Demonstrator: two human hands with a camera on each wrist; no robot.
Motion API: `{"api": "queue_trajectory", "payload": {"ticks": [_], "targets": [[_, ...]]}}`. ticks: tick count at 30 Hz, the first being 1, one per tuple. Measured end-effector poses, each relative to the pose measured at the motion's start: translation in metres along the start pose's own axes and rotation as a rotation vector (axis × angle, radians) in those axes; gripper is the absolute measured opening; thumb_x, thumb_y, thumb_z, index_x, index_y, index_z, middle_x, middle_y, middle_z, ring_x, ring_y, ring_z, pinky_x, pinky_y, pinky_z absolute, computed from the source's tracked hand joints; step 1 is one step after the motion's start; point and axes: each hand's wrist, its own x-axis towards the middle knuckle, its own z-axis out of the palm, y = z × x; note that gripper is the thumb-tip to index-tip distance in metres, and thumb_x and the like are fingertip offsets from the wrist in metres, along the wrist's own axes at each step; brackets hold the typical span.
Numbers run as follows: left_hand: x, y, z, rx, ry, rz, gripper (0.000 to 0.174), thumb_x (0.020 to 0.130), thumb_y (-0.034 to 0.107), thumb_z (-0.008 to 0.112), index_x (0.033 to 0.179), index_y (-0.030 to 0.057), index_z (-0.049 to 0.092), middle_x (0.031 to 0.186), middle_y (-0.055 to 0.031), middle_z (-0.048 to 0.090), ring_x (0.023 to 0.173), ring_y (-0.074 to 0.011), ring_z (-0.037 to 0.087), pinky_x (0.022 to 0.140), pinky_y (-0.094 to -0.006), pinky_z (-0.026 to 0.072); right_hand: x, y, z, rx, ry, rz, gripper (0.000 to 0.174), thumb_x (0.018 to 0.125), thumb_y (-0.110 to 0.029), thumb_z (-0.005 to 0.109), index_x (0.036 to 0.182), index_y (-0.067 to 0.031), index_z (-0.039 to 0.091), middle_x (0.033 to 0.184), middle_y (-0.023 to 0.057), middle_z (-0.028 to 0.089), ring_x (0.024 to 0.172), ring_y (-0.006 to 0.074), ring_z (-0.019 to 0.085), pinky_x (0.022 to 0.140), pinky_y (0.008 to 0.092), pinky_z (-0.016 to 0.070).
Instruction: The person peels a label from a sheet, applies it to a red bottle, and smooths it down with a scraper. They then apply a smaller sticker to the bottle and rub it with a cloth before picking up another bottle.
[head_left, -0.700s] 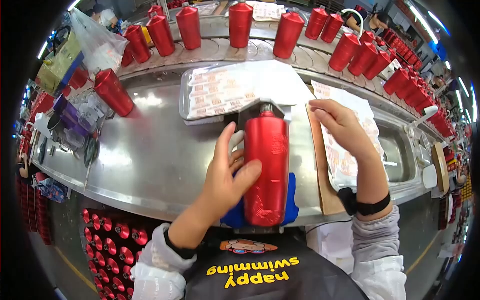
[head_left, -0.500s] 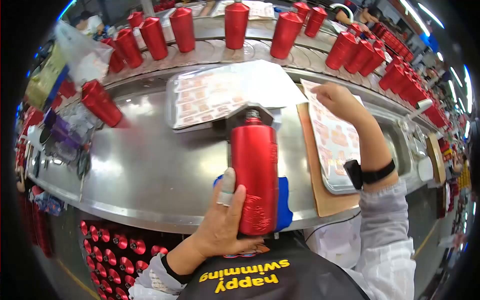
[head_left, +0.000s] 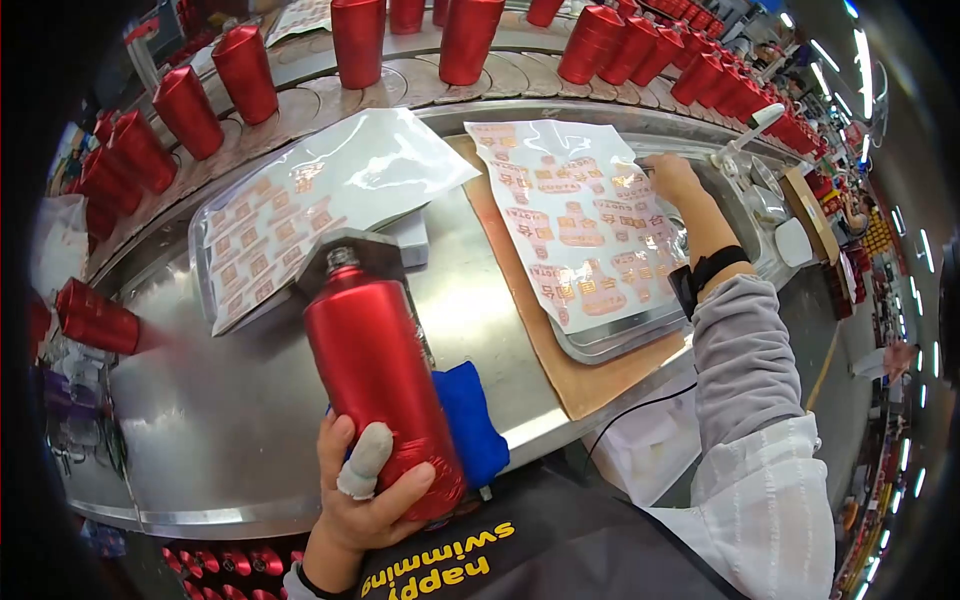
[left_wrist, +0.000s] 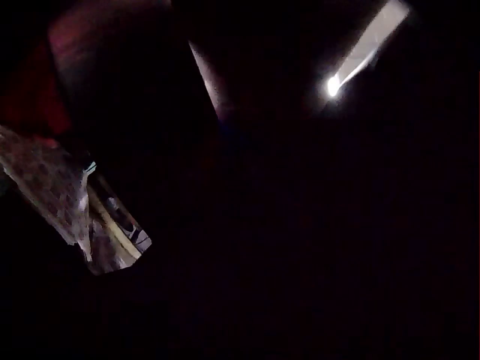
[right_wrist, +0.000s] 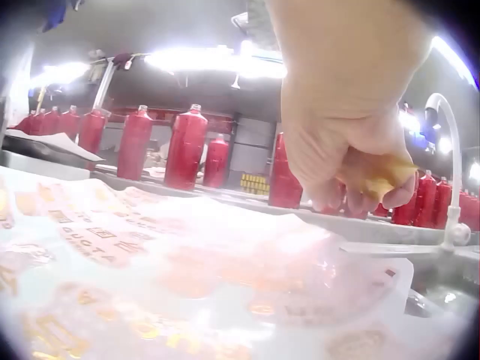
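In the head view a red bottle (head_left: 375,370) lies tilted, its threaded neck at a dark angular support (head_left: 375,255). A blue holder (head_left: 467,420) shows under its right side. My left hand (head_left: 365,510) grips the bottle's lower end, one finger wearing a whitish cover (head_left: 366,460). The left wrist view is mostly black. Out past a printed decal sheet (head_left: 580,230), near the sink, is my right hand (head_left: 680,185). Its curled fingers hold a small yellowish piece (right_wrist: 386,176) in the right wrist view; what kind of piece I cannot tell.
The decal sheet rests on a metal tray (head_left: 620,345) over a brown board (head_left: 590,390). Another tray with sheets (head_left: 215,300) stands left. Red bottles (head_left: 470,40) line the conveyor (head_left: 420,85) behind. A white tap (head_left: 765,118) rises by the sink (head_left: 730,205).
My left hand has moved from the bottle's side down to its lower end and now grips there. My right hand has reached farther out, to the sheet's far right. The head view has turned right.
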Motion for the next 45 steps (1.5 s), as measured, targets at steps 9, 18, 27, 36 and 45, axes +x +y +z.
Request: {"api": "queue_trajectory", "payload": {"ticks": [9,18,27,36,45], "targets": [[-0.010,-0.005,0.003,-0.093,-0.001,-0.025,0.043,0.078,0.044,0.077,0.116,0.0290,0.063,0.157,-0.0116,0.031,0.142,-0.0438,0.025,0.107,-0.0612,0.0311,-0.007,0.017,0.006,0.712,-0.344,0.448,0.023,0.078,-0.030,0.075,0.091,-0.0152,0.064,0.079,-0.0027,0.052,0.074,0.0138,0.046,0.062,0.0354,0.0376],[-0.012,-0.002,0.001,-0.100,-0.001,-0.057,0.046,0.078,0.039,0.078,0.119,0.0293,0.061,0.157,-0.0110,0.029,0.142,-0.0443,0.024,0.110,-0.0580,0.0305,0.013,0.002,-0.015,0.419,-0.234,0.251,0.024,0.074,-0.031,0.077,0.085,-0.0117,0.067,0.075,0.0024,0.062,0.068,0.0176,0.056,0.058,0.0390,0.0447],[-0.011,-0.001,0.004,-0.091,0.017,-0.070,0.047,0.077,0.038,0.079,0.120,0.0284,0.061,0.158,-0.0105,0.028,0.144,-0.0439,0.022,0.112,-0.0564,0.0300,0.031,-0.023,-0.053,-0.074,0.048,-0.309,0.023,0.075,-0.026,0.073,0.082,-0.0045,0.068,0.077,0.0120,0.069,0.071,0.0242,0.065,0.065,0.0378,0.0503],[-0.012,-0.001,0.007,-0.189,0.028,-0.083,0.048,0.073,0.031,0.083,0.116,0.0266,0.063,0.159,-0.0083,0.026,0.143,-0.0420,0.022,0.110,-0.0558,0.0324,0.082,-0.121,0.012,0.123,0.153,-0.193,0.023,0.075,-0.032,0.073,0.088,-0.0132,0.072,0.092,0.0147,0.066,0.091,0.0321,0.063,0.083,0.0407,0.0514],[-0.016,-0.003,0.006,-0.072,0.037,-0.048,0.051,0.072,0.040,0.083,0.117,0.0291,0.061,0.157,-0.0142,0.027,0.143,-0.0435,0.024,0.114,-0.0543,0.0271,0.023,-0.012,-0.048,0.796,0.097,0.022,0.019,0.083,-0.025,0.072,0.079,-0.0070,0.066,0.066,-0.0001,0.056,0.056,0.0121,0.047,0.048,0.0322,0.0379]]}}
